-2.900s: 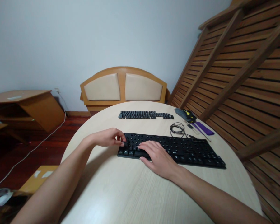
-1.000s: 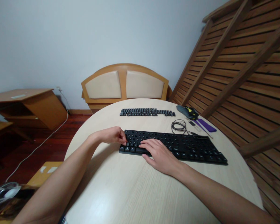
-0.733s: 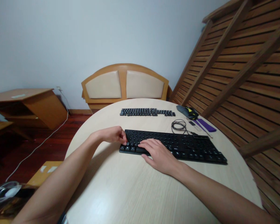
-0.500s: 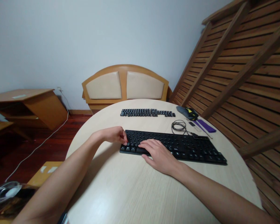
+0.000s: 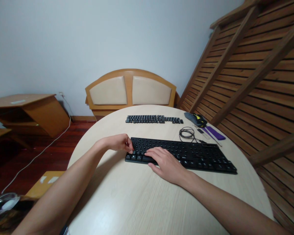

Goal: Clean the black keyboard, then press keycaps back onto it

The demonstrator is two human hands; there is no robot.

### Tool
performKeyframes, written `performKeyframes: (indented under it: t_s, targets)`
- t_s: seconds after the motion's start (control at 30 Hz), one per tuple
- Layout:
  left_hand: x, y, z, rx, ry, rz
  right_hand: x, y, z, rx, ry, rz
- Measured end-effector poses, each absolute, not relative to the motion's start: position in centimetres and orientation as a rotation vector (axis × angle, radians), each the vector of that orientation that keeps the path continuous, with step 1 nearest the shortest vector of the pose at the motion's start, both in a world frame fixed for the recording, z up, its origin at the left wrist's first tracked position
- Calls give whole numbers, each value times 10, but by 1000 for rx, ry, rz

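A black keyboard (image 5: 198, 156) lies across the round table, most of its key positions bare of caps and several caps fitted along its front row at the left. At its left end my left hand (image 5: 121, 143) bends down with thumb and forefinger pinched on a small dark keycap (image 5: 134, 152), just above the front row. My right hand (image 5: 165, 163) rests palm down over the keyboard's front edge. Its fingers lie stretched out on the keys near the space bar and hold nothing.
Loose keycaps (image 5: 144, 119) stand in rows behind the keyboard. A coiled black cable (image 5: 187, 133), a purple strip (image 5: 214, 133), thin tools and a grey-and-black glove-like item (image 5: 197, 119) lie at the back right. Wooden slats (image 5: 267, 81) lean beyond the table's right side.
The view has shifted very slightly. Both hands hold nearly the same place on the keyboard, with the left fingers still pinched at its left end.
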State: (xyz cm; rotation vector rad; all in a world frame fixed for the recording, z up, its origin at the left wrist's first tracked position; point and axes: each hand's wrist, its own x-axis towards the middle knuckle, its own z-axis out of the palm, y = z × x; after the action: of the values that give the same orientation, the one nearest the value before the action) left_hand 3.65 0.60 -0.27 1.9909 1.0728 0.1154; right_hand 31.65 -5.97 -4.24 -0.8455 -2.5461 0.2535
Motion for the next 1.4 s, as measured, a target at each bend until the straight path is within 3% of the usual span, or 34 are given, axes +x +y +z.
performKeyframes:
  t_s: [1.4]
  targets:
    - [38, 12, -5, 1930, 1298, 82, 316, -59, -43, -837, -2570, 228]
